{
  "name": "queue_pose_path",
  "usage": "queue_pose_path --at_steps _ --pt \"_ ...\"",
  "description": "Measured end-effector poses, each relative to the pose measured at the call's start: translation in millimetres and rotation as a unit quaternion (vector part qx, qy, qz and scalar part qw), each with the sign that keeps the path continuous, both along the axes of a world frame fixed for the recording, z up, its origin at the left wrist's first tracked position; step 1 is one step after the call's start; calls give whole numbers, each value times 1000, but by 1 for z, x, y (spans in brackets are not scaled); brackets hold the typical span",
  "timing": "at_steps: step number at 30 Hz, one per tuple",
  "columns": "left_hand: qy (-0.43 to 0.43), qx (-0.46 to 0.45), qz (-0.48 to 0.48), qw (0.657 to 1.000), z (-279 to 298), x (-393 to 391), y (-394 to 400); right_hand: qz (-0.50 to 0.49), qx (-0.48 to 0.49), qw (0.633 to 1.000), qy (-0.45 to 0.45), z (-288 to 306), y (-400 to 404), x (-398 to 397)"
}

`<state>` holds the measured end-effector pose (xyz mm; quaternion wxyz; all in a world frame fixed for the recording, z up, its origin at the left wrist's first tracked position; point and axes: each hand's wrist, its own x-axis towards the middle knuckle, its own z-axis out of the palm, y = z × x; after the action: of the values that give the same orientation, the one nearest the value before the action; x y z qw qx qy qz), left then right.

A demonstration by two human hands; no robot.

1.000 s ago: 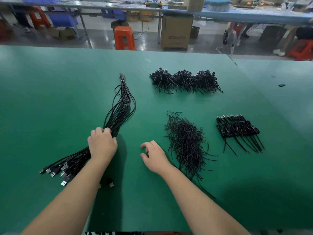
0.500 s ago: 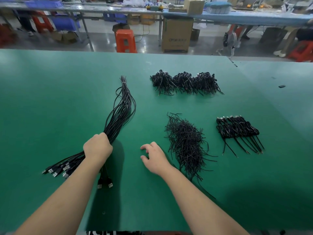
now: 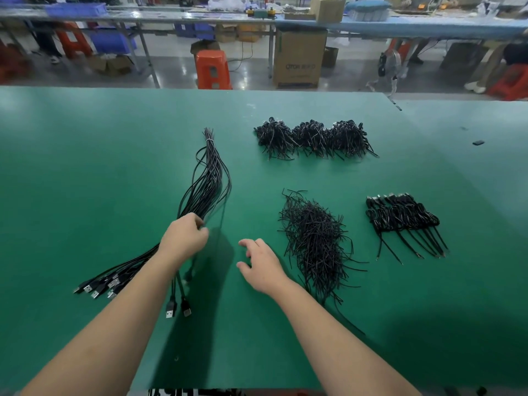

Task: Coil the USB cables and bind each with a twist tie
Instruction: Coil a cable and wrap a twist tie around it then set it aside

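green table [image 3: 85, 167]; orange stool [image 3: 213, 70] behind. left hand [image 3: 183, 238] pinches cables [image 3: 208, 181]; right hand [image 3: 261, 264] relaxed.

Bright, even overhead light; soft shadows fall on the green matte counter [image 3: 85, 172] beneath both forearms. Background benches blur; wide-angle edges bend.

Factory assembly floor: long green workbench [image 3: 85, 167], plastic stools [image 3: 213, 70], cardboard cartons [image 3: 298, 57].
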<state>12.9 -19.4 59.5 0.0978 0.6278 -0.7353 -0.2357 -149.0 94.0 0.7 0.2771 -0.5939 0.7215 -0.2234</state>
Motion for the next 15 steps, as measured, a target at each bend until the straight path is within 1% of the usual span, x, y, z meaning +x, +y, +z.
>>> queue_pose_path --at_steps 1,2,4,7,8,9,10,11,12,13,14,15 --pt "71 37 4 997 2 -5 1 -3 -7 1000 -5 1 0 1" --pt "152 87 18 984 5 -11 3 -8 -15 1000 -17 2 0 2" --pt "292 175 47 939 10 -21 10 -26 -46 997 -61 5 3 3" --pt "396 230 56 887 14 -32 17 -38 -118 986 -114 8 9 7" --pt "415 244 56 875 13 -35 19 -37 -148 981 -116 10 12 8" --pt "421 249 55 870 12 -38 20 -37 -180 976 -117 13 12 10" --pt "416 242 56 875 10 -41 21 -40 -208 969 -125 15 12 11" --pt "401 218 54 888 8 -44 20 -48 -229 962 -141 19 12 12" --pt "364 168 50 915 5 -45 18 -60 -242 955 -159 24 12 13" --pt "295 88 34 951 2 -44 14 -75 -247 950 -175 28 12 13" --pt "193 -5 9 981 -3 -42 9 -88 -245 946 -191 32 12 13" --pt "77 -94 -17 992 -9 -37 5 -95 -237 945 -205 37 11 12"
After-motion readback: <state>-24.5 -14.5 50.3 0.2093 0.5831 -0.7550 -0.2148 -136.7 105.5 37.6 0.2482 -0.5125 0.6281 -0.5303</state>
